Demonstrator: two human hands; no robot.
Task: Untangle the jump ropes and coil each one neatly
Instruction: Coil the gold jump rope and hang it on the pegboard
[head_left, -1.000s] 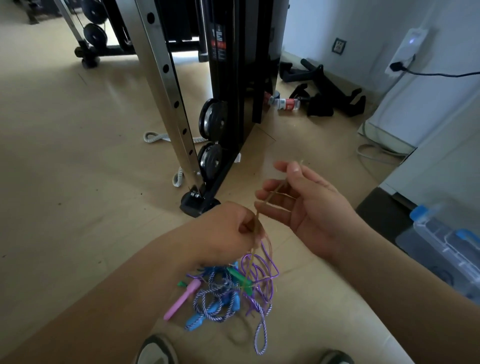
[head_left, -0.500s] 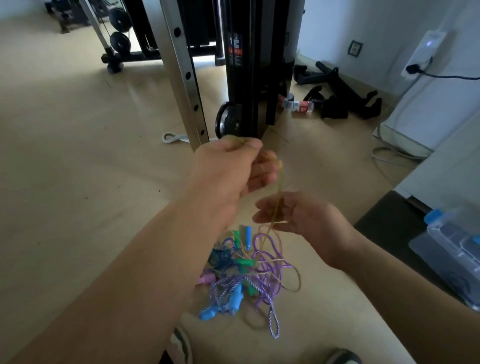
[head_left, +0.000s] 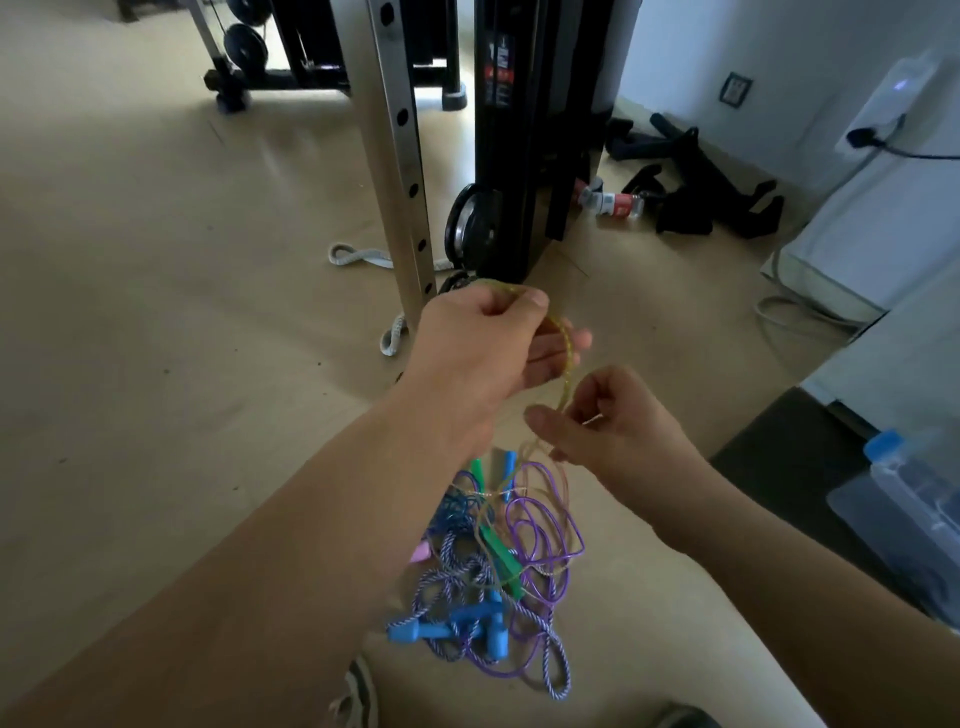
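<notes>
A tangled heap of jump ropes (head_left: 488, 582) lies on the floor below my hands: purple cord, blue-and-white braided cord, and blue, green and pink handles. A thin yellowish rope (head_left: 567, 364) rises out of the heap. My left hand (head_left: 488, 343) grips it at the top, held high over the heap. My right hand (head_left: 608, 421) pinches the same rope lower down, with the strand curving between the two hands.
A steel upright (head_left: 400, 156) and a black weight machine (head_left: 524, 130) stand just beyond my hands. A grey strap (head_left: 358, 257) lies by the post. A clear bin with blue clips (head_left: 914, 499) sits on the right. My shoes (head_left: 358, 696) show at the bottom edge.
My left hand has gone up from the heap, drawing the yellowish rope upward. My right hand has closed from flat fingers to a pinch on the strand below.
</notes>
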